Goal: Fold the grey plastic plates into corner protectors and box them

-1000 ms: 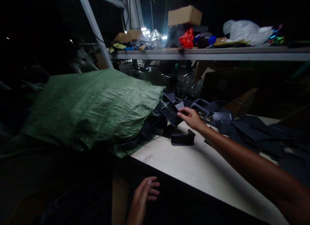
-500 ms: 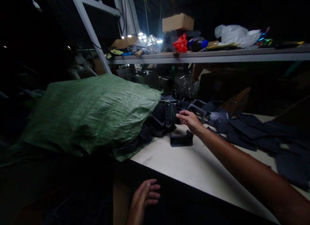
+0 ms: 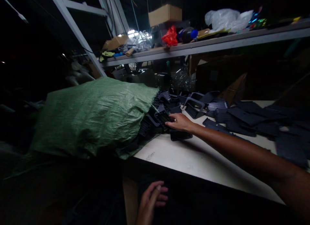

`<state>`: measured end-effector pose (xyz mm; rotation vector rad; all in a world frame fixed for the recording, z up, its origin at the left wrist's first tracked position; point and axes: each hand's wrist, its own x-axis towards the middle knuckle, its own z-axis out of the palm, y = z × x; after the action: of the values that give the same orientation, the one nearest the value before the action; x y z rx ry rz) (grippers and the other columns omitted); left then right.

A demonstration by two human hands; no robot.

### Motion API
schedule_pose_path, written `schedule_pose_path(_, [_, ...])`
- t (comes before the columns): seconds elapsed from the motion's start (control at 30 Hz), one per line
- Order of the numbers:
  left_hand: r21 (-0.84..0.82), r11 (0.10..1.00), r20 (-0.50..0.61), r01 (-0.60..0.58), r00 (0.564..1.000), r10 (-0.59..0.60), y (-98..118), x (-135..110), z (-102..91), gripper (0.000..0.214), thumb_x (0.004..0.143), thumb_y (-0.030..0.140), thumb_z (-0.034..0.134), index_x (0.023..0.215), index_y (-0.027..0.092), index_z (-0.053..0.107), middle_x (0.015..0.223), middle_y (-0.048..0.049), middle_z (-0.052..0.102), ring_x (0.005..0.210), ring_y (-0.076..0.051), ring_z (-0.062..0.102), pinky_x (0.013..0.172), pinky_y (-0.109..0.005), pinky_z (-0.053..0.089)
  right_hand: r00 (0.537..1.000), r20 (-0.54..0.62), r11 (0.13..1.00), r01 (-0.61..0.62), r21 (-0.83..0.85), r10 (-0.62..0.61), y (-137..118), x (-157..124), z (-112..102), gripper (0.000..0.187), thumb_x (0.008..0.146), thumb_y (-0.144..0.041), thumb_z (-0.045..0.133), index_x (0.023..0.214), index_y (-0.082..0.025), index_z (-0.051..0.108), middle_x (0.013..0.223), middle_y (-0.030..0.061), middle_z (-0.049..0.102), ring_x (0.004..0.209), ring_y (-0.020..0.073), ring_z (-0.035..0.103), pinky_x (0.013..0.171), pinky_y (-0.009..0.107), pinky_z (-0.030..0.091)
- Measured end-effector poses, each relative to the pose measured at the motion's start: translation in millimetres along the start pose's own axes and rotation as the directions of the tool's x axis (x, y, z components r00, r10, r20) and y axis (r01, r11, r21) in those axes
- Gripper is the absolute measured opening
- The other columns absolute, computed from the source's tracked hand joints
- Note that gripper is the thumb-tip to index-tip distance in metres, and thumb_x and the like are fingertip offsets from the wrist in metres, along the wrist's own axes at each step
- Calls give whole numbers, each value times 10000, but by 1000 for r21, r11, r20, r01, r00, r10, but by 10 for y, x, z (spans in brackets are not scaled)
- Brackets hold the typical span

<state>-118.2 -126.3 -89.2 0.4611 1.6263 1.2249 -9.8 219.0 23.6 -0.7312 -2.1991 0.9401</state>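
My right hand [image 3: 179,122] reaches over the table to the mouth of a green woven sack [image 3: 97,112]. Its thumb and fingers are closed on the edge of a black ribbed plastic part [image 3: 161,117], tilted among similar parts spilling from the sack. Just under this hand, another black slotted part [image 3: 181,136] lies on the pale tabletop [image 3: 169,154], partly covered by the hand. My left hand [image 3: 153,197] hangs low in front of the table edge, fingers apart and holding nothing.
Black frame-like parts [image 3: 195,105] and flat black panels [image 3: 252,117] are spread over the right side of the table. Behind it runs a shelf [image 3: 193,50] with a cardboard box [image 3: 165,15], a red plastic bag [image 3: 170,36] and clear plastic wrapping [image 3: 226,20].
My right hand has moved left and a little down onto the ribbed part, which now leans towards the sack. The left hand stays open, slightly further right in view; the camera view has shifted.
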Motion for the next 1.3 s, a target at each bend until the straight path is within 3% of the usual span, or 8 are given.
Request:
schedule_pose_path(0.2, [46,999,79,-8,997,5,144,-101,7,822,648,829,746,1142,173,749,1063,-165,788,889,-280,740,779,-383,576,996,-12,993,90,-80,-91,-163,311,-94,319,830,-360,732,594,-193,597,572,-34,526,581,135,457,582,276,280])
schedule_pose_path(0.4, [58,998,76,11,997,-15,202,-161,-94,861,603,867,746,1122,180,751,1016,-153,791,866,-285,737,760,-388,579,921,-361,989,128,-71,-145,-202,462,-410,282,970,-362,516,818,-178,666,784,37,595,766,201,530,669,307,405])
schedule_pose_path(0.6, [117,992,5,-50,999,50,335,-320,-146,745,683,819,731,1121,216,767,1044,-135,793,933,-312,741,824,-405,592,852,-457,966,248,-74,-254,-246,426,-637,124,803,-289,748,819,-188,678,925,62,643,885,228,594,807,346,493])
schedule_pose_path(0.7, [118,990,-19,-81,996,84,417,-347,-115,704,706,791,732,1124,226,774,1063,-136,792,956,-324,741,840,-414,596,776,-611,962,261,84,-157,-276,587,-881,278,977,-452,590,909,-186,639,783,24,561,743,189,570,711,354,533])
schedule_pose_path(0.8, [103,991,6,-84,996,84,489,-303,-74,698,744,768,713,1161,211,769,1092,-141,788,969,-320,737,844,-409,599,716,-697,863,330,383,35,-350,630,-1120,360,941,-537,665,957,-180,621,701,-28,509,579,124,499,591,318,527])
schedule_pose_path(0.93, [142,979,37,-145,989,141,647,-221,-57,665,827,723,663,1217,190,744,1125,-145,780,968,-299,737,848,-389,588,804,-556,731,247,636,212,-492,180,-1155,364,813,-454,827,930,-168,633,720,-25,585,529,93,498,514,256,484])
schedule_pose_path(1.1, [218,924,93,-314,949,300,1017,-129,31,620,938,656,568,1286,160,699,1182,-158,762,1011,-292,731,912,-397,555,963,15,731,-214,648,269,-526,-754,-570,406,792,-521,836,818,-157,657,651,-16,588,535,95,484,479,214,382])
schedule_pose_path(1.3, [68,942,228,-329,924,307,1179,88,494,521,850,507,762,1237,158,733,1124,-113,795,1097,-328,725,949,-401,571,947,254,817,-302,492,198,-467,-1449,277,568,853,-702,685,866,-139,759,712,32,676,595,160,583,541,267,450])
